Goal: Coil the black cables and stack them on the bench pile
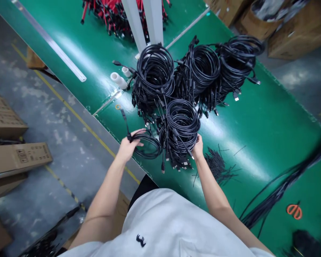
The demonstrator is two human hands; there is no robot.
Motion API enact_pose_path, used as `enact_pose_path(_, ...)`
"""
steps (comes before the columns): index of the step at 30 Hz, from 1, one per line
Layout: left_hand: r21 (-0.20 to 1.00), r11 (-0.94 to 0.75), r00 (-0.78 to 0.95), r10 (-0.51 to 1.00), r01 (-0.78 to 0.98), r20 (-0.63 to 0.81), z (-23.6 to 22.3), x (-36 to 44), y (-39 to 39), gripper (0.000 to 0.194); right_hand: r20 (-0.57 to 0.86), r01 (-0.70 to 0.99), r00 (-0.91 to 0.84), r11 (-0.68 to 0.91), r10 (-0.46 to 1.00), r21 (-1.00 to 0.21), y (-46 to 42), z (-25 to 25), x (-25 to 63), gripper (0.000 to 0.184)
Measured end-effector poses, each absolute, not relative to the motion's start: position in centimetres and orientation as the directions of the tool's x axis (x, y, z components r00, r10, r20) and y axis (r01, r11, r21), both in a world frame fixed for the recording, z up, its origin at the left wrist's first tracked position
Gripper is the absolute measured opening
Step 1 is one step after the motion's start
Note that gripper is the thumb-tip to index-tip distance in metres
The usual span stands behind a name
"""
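In my left hand [131,144] is a coiled black cable [149,150], gripped at its left side near a small black block, with one plug end sticking up beyond the fingers. The nearest stack of coiled black cables [183,119] stands just to the right of that coil. My right hand [198,145] rests against the right side of this stack, fingers curled and partly hidden by it, so what they hold cannot be made out. Many plug ends hang toward me from the stack's lower edge. A pile of short black ties [216,164] lies beside my right wrist.
Further stacks of coiled cables [155,69] stand behind on the green table [273,117]. White rolls [118,80], a metal strip [53,44] and red-and-black cables [109,16] lie farther left and back. Loose long cables [280,189] and orange-handled scissors [294,211] are at right.
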State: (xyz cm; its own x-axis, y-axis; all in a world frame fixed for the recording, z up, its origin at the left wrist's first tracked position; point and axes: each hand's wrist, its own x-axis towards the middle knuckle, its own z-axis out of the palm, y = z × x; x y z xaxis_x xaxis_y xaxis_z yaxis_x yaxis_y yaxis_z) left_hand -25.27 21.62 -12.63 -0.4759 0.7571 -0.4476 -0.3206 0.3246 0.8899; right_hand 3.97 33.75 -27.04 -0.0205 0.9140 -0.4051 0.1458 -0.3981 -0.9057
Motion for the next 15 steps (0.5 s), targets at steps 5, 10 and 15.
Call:
enact_pose_path(5,0.954,0.203,0.14,0.961,0.22,-0.237,-1.7,-27.6,30.3,0.047,-0.405,0.164,-0.036,-0.394,0.914,-0.904,34.7,-27.7,3.4,0.051)
enact_pose_path(10,0.733,-0.106,0.448,0.846,0.672,-0.289,-2.2,-23.6,38.3,0.025,-0.447,0.239,0.023,-0.439,0.894,-0.866,35.3,-27.4,2.7,0.047)
enact_pose_path(15,0.526,-0.273,0.531,0.727,0.805,-0.436,-4.5,-21.2,39.1,0.026,-0.535,0.267,0.083,-0.536,0.841,-0.801,35.2,-27.2,2.1,0.044)
